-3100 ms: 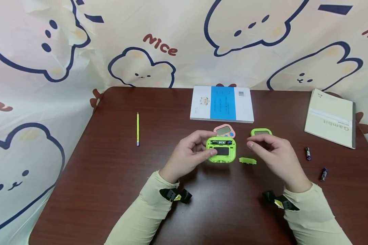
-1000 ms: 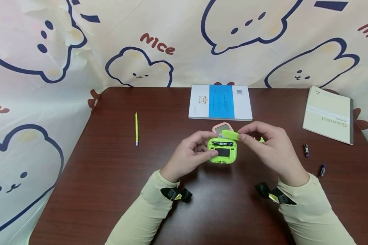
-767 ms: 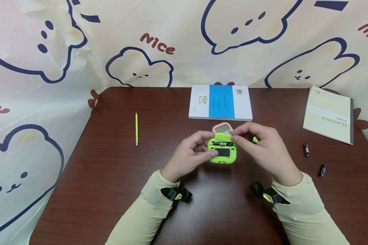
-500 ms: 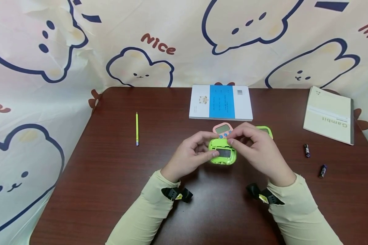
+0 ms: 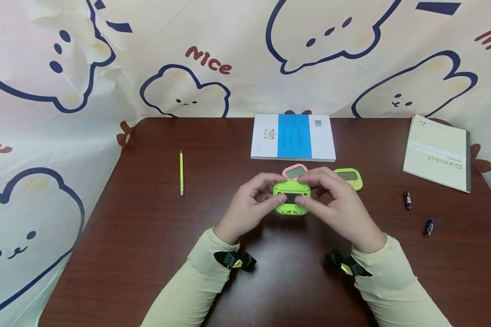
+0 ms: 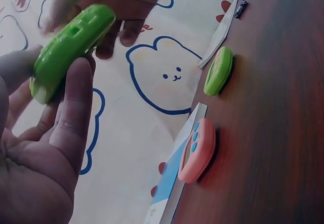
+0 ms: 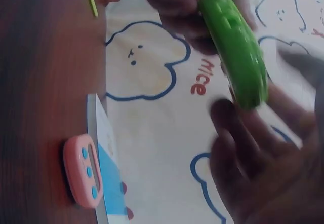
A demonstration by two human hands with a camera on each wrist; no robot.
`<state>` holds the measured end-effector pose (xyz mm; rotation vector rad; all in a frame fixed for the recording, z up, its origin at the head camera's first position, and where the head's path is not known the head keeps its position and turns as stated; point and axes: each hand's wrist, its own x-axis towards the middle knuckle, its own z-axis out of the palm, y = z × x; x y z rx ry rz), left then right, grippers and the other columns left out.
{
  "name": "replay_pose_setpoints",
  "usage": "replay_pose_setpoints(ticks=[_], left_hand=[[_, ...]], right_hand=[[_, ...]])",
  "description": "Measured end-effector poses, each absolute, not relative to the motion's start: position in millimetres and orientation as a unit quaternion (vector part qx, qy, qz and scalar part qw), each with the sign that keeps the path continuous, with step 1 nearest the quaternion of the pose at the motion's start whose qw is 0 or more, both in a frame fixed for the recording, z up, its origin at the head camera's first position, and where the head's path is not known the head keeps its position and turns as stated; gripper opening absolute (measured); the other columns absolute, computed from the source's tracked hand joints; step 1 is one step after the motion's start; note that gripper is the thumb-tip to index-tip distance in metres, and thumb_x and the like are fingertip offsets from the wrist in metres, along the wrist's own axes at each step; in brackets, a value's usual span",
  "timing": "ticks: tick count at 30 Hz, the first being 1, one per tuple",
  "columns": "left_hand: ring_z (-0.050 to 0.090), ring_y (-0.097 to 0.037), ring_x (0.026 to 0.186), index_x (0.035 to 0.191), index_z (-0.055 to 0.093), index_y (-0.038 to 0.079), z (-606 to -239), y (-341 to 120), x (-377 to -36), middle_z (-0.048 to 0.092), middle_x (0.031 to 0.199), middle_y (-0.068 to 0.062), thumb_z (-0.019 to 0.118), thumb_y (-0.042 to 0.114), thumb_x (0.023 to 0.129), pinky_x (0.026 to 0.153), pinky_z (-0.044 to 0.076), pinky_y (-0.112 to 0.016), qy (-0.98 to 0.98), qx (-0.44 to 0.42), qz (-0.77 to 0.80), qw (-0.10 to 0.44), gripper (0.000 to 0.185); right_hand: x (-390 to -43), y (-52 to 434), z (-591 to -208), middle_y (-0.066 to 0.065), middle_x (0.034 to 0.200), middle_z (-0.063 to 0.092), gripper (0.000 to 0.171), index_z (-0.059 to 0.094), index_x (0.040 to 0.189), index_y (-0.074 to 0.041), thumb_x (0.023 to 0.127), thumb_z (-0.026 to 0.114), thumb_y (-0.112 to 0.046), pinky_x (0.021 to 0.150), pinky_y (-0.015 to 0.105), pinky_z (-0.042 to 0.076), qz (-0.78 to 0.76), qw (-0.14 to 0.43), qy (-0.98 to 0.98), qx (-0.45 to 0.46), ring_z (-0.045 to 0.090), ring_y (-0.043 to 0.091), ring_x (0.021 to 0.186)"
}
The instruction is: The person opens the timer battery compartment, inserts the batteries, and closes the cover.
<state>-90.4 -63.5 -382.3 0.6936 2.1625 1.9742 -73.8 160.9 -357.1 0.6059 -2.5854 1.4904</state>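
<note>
In the head view a green digital timer (image 5: 293, 210) is held above the table, its back with the dark rectangle towards me. My left hand (image 5: 249, 204) grips its left side, thumb on the back and fingers behind. At the right side my right hand (image 5: 339, 209) holds it too, thumb on the back and index finger at the top edge. The green battery cover (image 5: 291, 186) lies over the battery slot, and the battery is hidden. Both wrist views show the timer (image 6: 71, 51) edge-on between the hands.
A pink timer (image 7: 83, 171) and another green timer (image 6: 218, 72) lie behind the hands. Two loose batteries (image 5: 408, 200) lie at the right. A white-and-blue book (image 5: 293, 137) and a pale notebook (image 5: 437, 153) stand farther back; a yellow pencil (image 5: 182, 173) lies left.
My right hand has picked the battery cover up from the table, brought it left and set it over the battery slot. Its thumb has since moved down onto the timer's back.
</note>
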Motion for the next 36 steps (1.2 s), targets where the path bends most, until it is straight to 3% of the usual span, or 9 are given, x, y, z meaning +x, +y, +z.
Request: replay_pose_setpoints(ticks=[3, 5, 10, 13, 24, 33, 36], left_hand=[[0.063, -0.019, 0.076, 0.127, 0.062, 0.009, -382.9, -64.1, -91.4, 0.065, 0.096, -0.01, 0.069, 0.005, 0.095, 0.066, 0.056, -0.027, 0.711, 0.217, 0.666, 0.057, 0.033], [0.064, -0.019, 0.078, 0.128, 0.062, 0.009, -382.6, -64.3, -91.6, 0.065, 0.097, -0.012, 0.068, 0.004, 0.095, 0.068, 0.057, -0.031, 0.706, 0.214, 0.673, 0.059, 0.034], [0.067, -0.021, 0.084, 0.14, 0.052, 0.017, -381.6, -65.2, -91.4, 0.062, 0.114, -0.008, 0.077, 0.001, 0.087, 0.074, 0.061, -0.038, 0.7, 0.235, 0.666, 0.108, 0.06], [0.067, -0.019, 0.086, 0.144, 0.045, 0.021, -381.8, -65.1, -91.5, 0.06, 0.121, -0.004, 0.082, 0.002, 0.082, 0.074, 0.061, -0.035, 0.717, 0.255, 0.638, 0.115, 0.075], [0.066, -0.011, 0.08, 0.14, 0.049, 0.013, -384.2, -64.6, -91.0, 0.066, 0.106, -0.004, 0.083, 0.005, 0.082, 0.07, 0.06, -0.029, 0.758, 0.284, 0.585, 0.054, 0.069], [0.064, -0.012, 0.081, 0.144, 0.047, 0.011, -380.6, -66.4, -91.1, 0.064, 0.113, -0.004, 0.084, 0.006, 0.081, 0.071, 0.06, -0.029, 0.76, 0.289, 0.58, 0.041, 0.073], [0.063, -0.013, 0.081, 0.144, 0.047, 0.013, -379.8, -67.3, -91.7, 0.064, 0.112, -0.003, 0.084, 0.007, 0.081, 0.071, 0.06, -0.029, 0.763, 0.294, 0.575, 0.034, 0.074]], right_hand=[[-74.8, 163.9, -358.6, -0.001, 0.124, 0.06, 0.068, 0.058, 0.135, -0.013, 0.075, 0.091, -0.014, 0.079, 0.032, 0.055, 0.463, 0.002, -0.858, 0.221, 0.059, 0.015, 0.095], [-75.3, 164.6, -360.1, -0.001, 0.123, 0.06, 0.077, 0.053, 0.139, -0.012, 0.072, 0.093, -0.014, 0.08, 0.033, 0.056, 0.447, -0.004, -0.865, 0.229, 0.06, 0.015, 0.094], [-75.3, 165.7, -359.8, 0.001, 0.117, 0.063, 0.076, 0.055, 0.136, -0.009, 0.07, 0.092, -0.007, 0.076, 0.029, 0.056, 0.434, 0.026, -0.871, 0.228, 0.059, 0.013, 0.088], [-74.9, 167.3, -358.8, 0.001, 0.116, 0.064, 0.075, 0.055, 0.135, -0.009, 0.069, 0.092, -0.005, 0.076, 0.024, 0.054, 0.432, 0.032, -0.873, 0.225, 0.058, 0.013, 0.086], [-75.5, 168.9, -362.9, -0.001, 0.114, 0.066, 0.073, 0.06, 0.131, -0.008, 0.067, 0.094, -0.005, 0.073, 0.022, 0.054, 0.435, 0.055, -0.868, 0.235, 0.06, 0.011, 0.085], [-76.2, 169.7, -365.9, 0.0, 0.125, 0.062, 0.081, 0.052, 0.14, -0.011, 0.07, 0.092, -0.004, 0.077, 0.029, 0.055, 0.428, 0.048, -0.865, 0.258, 0.058, 0.011, 0.092], [-77.0, 169.6, -366.2, 0.001, 0.128, 0.061, 0.082, 0.051, 0.141, -0.011, 0.07, 0.091, -0.002, 0.078, 0.026, 0.054, 0.422, 0.056, -0.865, 0.265, 0.058, 0.012, 0.093]])
